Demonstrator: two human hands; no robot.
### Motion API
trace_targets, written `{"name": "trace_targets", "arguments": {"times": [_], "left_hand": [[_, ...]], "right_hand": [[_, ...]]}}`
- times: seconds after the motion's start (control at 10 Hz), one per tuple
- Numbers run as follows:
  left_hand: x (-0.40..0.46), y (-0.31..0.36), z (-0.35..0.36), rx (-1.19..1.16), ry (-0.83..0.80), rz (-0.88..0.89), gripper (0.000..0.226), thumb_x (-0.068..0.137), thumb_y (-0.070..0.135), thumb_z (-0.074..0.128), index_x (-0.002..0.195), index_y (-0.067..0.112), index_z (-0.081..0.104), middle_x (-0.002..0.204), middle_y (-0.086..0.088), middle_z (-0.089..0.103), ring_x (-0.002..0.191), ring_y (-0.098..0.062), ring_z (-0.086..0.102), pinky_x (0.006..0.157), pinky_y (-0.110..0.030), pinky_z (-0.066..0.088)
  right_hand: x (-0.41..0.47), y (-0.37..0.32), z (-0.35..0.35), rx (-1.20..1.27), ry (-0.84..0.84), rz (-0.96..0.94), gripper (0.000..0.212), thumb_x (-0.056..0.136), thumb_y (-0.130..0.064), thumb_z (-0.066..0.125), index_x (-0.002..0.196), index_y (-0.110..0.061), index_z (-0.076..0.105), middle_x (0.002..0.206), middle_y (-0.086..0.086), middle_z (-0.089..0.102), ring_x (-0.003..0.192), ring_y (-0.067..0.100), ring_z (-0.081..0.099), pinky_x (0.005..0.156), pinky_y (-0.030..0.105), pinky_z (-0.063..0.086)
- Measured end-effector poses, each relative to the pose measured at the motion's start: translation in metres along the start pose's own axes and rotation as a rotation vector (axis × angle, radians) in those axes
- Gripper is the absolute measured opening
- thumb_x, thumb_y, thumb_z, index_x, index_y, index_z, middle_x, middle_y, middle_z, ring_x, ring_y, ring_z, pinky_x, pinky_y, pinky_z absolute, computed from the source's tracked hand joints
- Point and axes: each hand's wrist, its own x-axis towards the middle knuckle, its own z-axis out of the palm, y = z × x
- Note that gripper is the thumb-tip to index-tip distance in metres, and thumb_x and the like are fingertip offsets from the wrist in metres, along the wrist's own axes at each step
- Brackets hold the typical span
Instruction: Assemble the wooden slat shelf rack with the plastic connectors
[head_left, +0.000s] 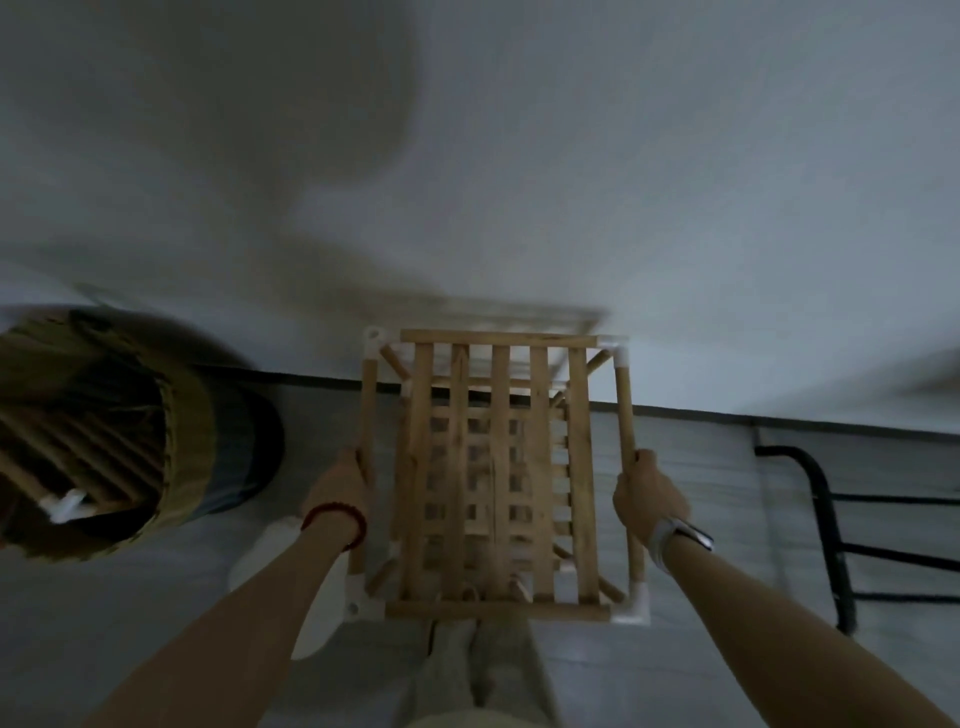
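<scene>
We look straight down on the pale wooden slat shelf rack (498, 473), which stands in the middle of the view, close against the grey-white wall (571, 156) and over the grey floor (701, 493). Its top tier is a row of lengthwise slats between two crossbars, and a second slatted tier shows through the gaps below. White plastic corner connectors (635, 605) join the round side rails at all four top corners (the far pair is blurred).

Our left hand (345, 486) grips the left side rail (368, 410) about midway along it, fingers curled round the rod; a dark red cord bracelet (336, 518) circles that wrist. Our right hand (647, 493) grips the right side rail (625, 405) at much the same height, fingers wrapped together round it, with a grey-strapped watch (683, 538) on the wrist.

Beneath the rack's near edge we see our feet in light shoes (452, 654). To the left sits an olive-green round fabric basket (104, 426) holding more wooden rods and a white connector piece (65, 506). At the right a black metal tube frame (831, 519) rests on the floor, well apart from the rack.
</scene>
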Motion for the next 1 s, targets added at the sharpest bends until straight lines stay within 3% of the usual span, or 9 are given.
{"name": "trace_targets", "arguments": {"times": [0.1, 0.3, 0.4, 0.5, 0.6, 0.7, 0.8, 0.9, 1.0], "left_hand": [[0.019, 0.011, 0.011, 0.014, -0.032, 0.018, 0.032, 0.1, 0.023, 0.035, 0.127, 0.009, 0.043, 0.108, -0.016, 0.06, 0.09, -0.03, 0.059, 0.073, -0.035, 0.046], [0.044, 0.031, 0.027, -0.01, 0.003, 0.027, 0.02, 0.099, 0.026, 0.04, 0.105, 0.01, 0.051, 0.088, -0.005, 0.058, 0.071, -0.02, 0.054, 0.068, -0.035, 0.049], [0.05, 0.045, 0.025, -0.026, 0.029, 0.047, 0.019, 0.1, 0.023, 0.038, 0.1, 0.007, 0.048, 0.088, -0.007, 0.056, 0.069, -0.018, 0.048, 0.063, -0.032, 0.041], [0.052, 0.051, 0.023, 0.043, 0.013, 0.035, 0.021, 0.101, 0.022, 0.035, 0.108, 0.006, 0.046, 0.095, -0.011, 0.059, 0.069, -0.019, 0.049, 0.062, -0.033, 0.041], [0.043, 0.058, 0.031, 0.098, -0.058, 0.027, 0.048, 0.1, 0.021, 0.035, 0.144, 0.007, 0.02, 0.118, -0.016, 0.054, 0.075, -0.023, 0.057, 0.064, -0.035, 0.047], [0.036, 0.065, 0.041, -0.003, -0.084, 0.053, 0.075, 0.097, 0.035, 0.04, 0.148, 0.01, -0.009, 0.153, -0.017, 0.015, 0.099, -0.033, 0.059, 0.082, -0.044, 0.052], [0.032, 0.068, 0.04, 0.011, -0.097, 0.061, 0.077, 0.097, 0.041, 0.038, 0.148, 0.01, -0.011, 0.157, -0.014, -0.001, 0.133, -0.035, 0.033, 0.103, -0.046, 0.04], [0.026, 0.072, 0.03, 0.08, -0.094, 0.11, 0.071, 0.098, 0.041, 0.037, 0.15, 0.013, -0.003, 0.155, -0.015, 0.008, 0.139, -0.034, 0.021, 0.109, -0.048, 0.032], [0.012, 0.088, 0.007, 0.149, -0.079, 0.234, 0.066, 0.096, 0.037, 0.041, 0.149, 0.018, 0.007, 0.155, -0.012, 0.006, 0.139, -0.032, 0.021, 0.111, -0.049, 0.029]], "right_hand": [[0.02, 0.004, 0.005, 0.003, -0.008, 0.03, 0.007, 0.097, -0.019, 0.044, 0.1, -0.016, 0.039, 0.076, 0.004, 0.058, 0.062, 0.018, 0.058, 0.064, 0.035, 0.053], [0.047, 0.012, 0.01, 0.018, -0.006, 0.075, 0.013, 0.097, -0.019, 0.045, 0.107, -0.014, 0.041, 0.075, 0.004, 0.058, 0.062, 0.019, 0.059, 0.067, 0.039, 0.054], [0.055, 0.013, 0.008, 0.034, 0.019, 0.068, 0.013, 0.097, -0.02, 0.045, 0.107, -0.012, 0.041, 0.073, 0.003, 0.054, 0.058, 0.015, 0.053, 0.061, 0.034, 0.049], [0.054, 0.013, 0.011, 0.042, -0.003, 0.072, 0.015, 0.097, -0.02, 0.046, 0.109, -0.012, 0.042, 0.077, 0.001, 0.053, 0.061, 0.015, 0.054, 0.062, 0.033, 0.049], [0.048, 0.016, 0.016, 0.048, 0.001, 0.097, 0.021, 0.096, -0.016, 0.046, 0.116, -0.012, 0.04, 0.093, 0.005, 0.057, 0.071, 0.019, 0.059, 0.07, 0.038, 0.054], [0.044, 0.016, 0.018, 0.088, 0.009, 0.045, 0.042, 0.094, -0.008, 0.044, 0.133, -0.013, 0.029, 0.112, 0.011, 0.051, 0.077, 0.019, 0.057, 0.066, 0.034, 0.051], [0.035, 0.008, 0.016, 0.124, 0.026, -0.037, 0.061, 0.091, -0.002, 0.042, 0.145, -0.018, 0.019, 0.135, 0.012, 0.038, 0.1, 0.023, 0.054, 0.076, 0.034, 0.051], [0.027, -0.002, 0.005, 0.053, -0.01, -0.08, 0.061, 0.093, -0.005, 0.043, 0.147, -0.014, 0.018, 0.153, 0.007, 0.019, 0.131, 0.026, 0.034, 0.101, 0.039, 0.042], [0.016, -0.023, -0.018, 0.068, -0.049, -0.145, 0.052, 0.095, -0.01, 0.043, 0.144, -0.013, 0.027, 0.15, 0.007, 0.028, 0.137, 0.025, 0.027, 0.108, 0.039, 0.032]]}}
